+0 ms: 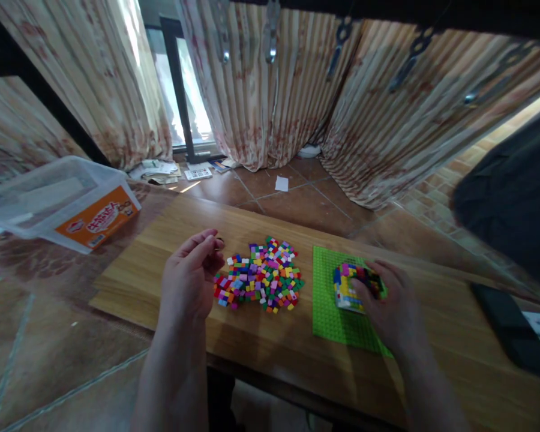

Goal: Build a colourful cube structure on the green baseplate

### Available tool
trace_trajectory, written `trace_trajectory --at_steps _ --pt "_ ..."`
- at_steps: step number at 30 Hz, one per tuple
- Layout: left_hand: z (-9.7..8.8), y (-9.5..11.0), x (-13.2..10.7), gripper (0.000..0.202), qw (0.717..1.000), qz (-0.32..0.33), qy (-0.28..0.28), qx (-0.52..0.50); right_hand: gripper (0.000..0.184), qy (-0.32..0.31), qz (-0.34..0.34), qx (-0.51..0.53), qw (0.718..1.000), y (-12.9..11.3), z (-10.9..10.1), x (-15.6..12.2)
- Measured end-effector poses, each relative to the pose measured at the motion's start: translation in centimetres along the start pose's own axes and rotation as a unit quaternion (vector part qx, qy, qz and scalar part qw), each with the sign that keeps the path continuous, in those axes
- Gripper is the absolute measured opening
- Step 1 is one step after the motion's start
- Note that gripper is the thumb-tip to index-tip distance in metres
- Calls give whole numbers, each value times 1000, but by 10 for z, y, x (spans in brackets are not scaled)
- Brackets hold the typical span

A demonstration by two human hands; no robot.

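bare left hand (195,270), fingers curled beside a heap of small multicoloured plastic bricks (270,277); whether they hold anything cannot be told. bare right hand (393,300), thumb and fingers gripping a compact multicoloured plastic-brick block (345,289) over a bright-green studded plastic baseplate (326,321). the block is probably light and stiff, separable at its joints, best held by opposite walls; yellow, blue and white show on its side

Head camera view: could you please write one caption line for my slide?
Right hand holding a multicoloured brick build on a green baseplate, left hand beside a pile of loose bricks.
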State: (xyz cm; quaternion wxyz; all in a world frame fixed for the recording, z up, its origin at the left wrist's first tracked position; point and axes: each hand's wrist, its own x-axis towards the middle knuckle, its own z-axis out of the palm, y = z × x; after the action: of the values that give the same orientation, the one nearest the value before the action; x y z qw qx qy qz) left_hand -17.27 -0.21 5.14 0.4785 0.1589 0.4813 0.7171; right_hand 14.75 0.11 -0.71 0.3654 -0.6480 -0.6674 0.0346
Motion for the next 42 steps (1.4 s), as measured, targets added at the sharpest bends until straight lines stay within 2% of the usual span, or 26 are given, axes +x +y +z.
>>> trace_trajectory --at_steps 1,3,7,9,13,17,23,26,29,32,35,38,42 --pt "-1 1 1 29 1000 6 3 0 44 21 -9 -8 1000 -10 2 -2" --pt "-3 2 2 28 1000 13 11 -3 38 21 -31 13 999 -34 10 -10" --pt "-6 2 2 26 1000 5 1 -14 29 -89 -84 71 990 -78 35 -29" --pt "-6 1 2 26 1000 -3 -9 -17 27 -101 -75 96 987 -92 49 -31" --pt "-2 0 -1 27 999 -30 -16 -24 26 -86 -46 77 992 -108 73 -18" --pt "-2 2 -1 27 998 -50 -28 -25 22 -113 -33 29 993 -119 93 -6" --pt "-10 6 3 29 999 -34 -24 -3 16 -126 -36 0 991 -128 106 -8" --pt "-9 5 3 28 999 -35 -23 -1 17 -127 -33 32 991 -133 103 -11" --pt "-6 5 0 28 999 -46 -26 -7 18 -114 -3 93 989 -136 93 -11" --pt "-3 3 -1 28 998 -54 -29 -12 23 -85 37 158 983 -132 74 -7" --pt "2 0 -3 28 998 -55 -37 -4 28 -25 77 211 974 -120 50 -2" --pt "12 -6 -7 27 995 -75 -64 15 29 54 143 263 953 -100 26 0" --pt "32 -24 -20 27 986 -108 -110 57 29 135 208 358 900 -67 2 0"
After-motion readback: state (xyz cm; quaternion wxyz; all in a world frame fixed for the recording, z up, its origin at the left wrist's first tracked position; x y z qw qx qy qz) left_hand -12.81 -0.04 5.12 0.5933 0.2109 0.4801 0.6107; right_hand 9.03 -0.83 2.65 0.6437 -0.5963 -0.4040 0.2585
